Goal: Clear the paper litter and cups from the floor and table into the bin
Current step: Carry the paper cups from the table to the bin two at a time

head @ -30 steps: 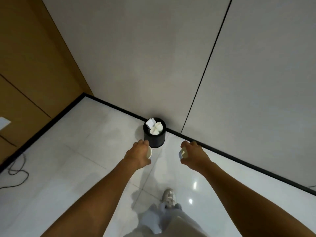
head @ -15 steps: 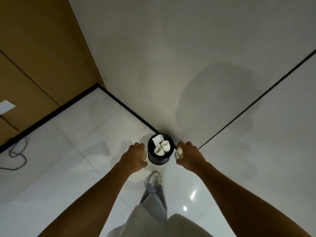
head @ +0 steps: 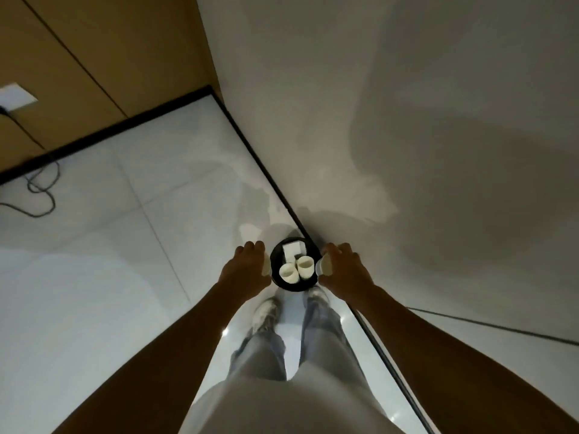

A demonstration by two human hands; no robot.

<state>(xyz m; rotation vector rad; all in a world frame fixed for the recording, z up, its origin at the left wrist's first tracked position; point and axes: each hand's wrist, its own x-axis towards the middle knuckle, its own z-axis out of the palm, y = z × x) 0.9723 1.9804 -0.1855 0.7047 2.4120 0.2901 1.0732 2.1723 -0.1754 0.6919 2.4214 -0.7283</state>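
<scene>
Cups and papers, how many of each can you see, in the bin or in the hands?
Cups: 4, two in the bin at and, one in the left hand at, one in the right hand at.
Paper: 1, in the bin.
Total: 5

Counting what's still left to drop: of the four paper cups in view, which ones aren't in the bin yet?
The cup in the left hand and the cup in the right hand. Both are gripped beside the black bin; the other two cups already lie inside.
</scene>
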